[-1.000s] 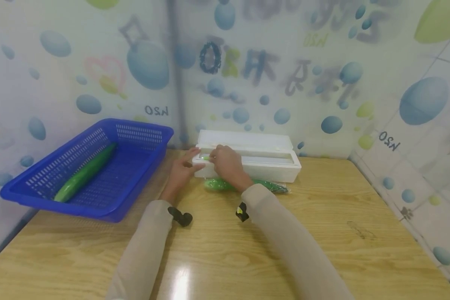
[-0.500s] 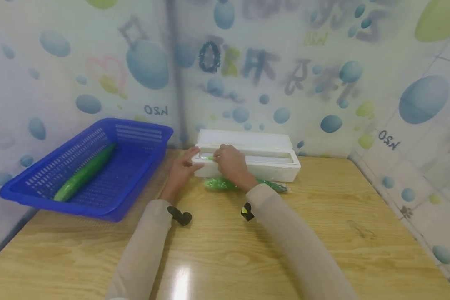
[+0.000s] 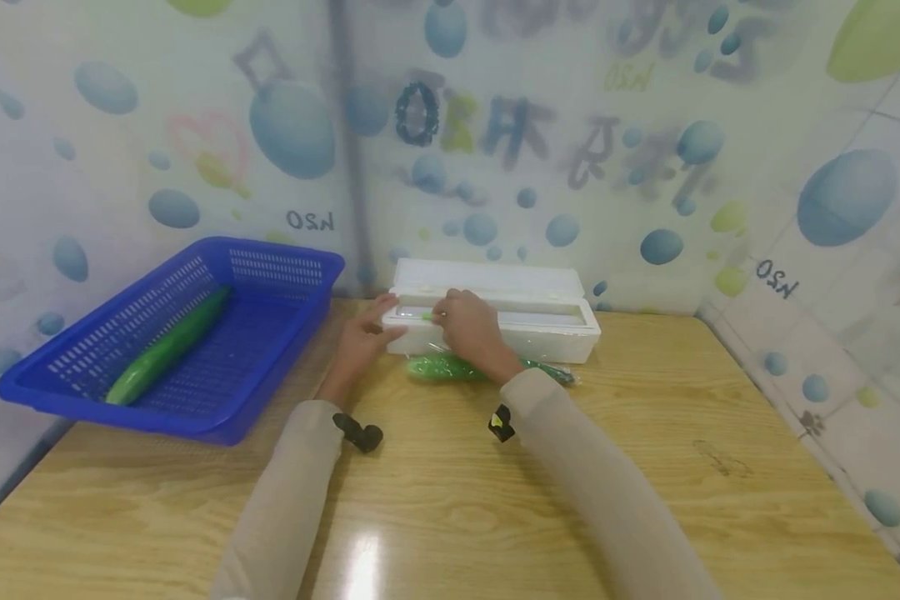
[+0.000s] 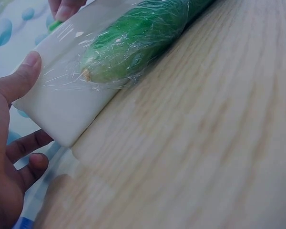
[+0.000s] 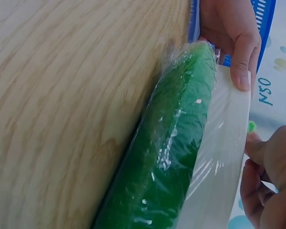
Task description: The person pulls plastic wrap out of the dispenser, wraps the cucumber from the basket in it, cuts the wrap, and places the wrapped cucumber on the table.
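Observation:
A long white cling film box [image 3: 551,342] stands at the back of the table with its lid [image 3: 487,279] raised. My left hand [image 3: 356,350] grips the box's left end, the thumb near the top front edge and the fingers round the end. My right hand [image 3: 471,329] pinches a small green slide cutter [image 5: 251,126] on the box's top edge, left of its middle. A cucumber [image 4: 133,43] wrapped in clear film lies on the table along the box's front. Film runs from the box down over it. In the head view my right wrist covers part of the cucumber.
A blue plastic basket [image 3: 270,392] stands at the left, with a bare cucumber [image 3: 168,346] lying in it. The wooden table [image 3: 450,500] meets a patterned wall [image 3: 607,225] right behind the box.
My right hand has slid a little to the right along the box, and the green slide cutter has moved with it. My left hand has stayed at the box's left end.

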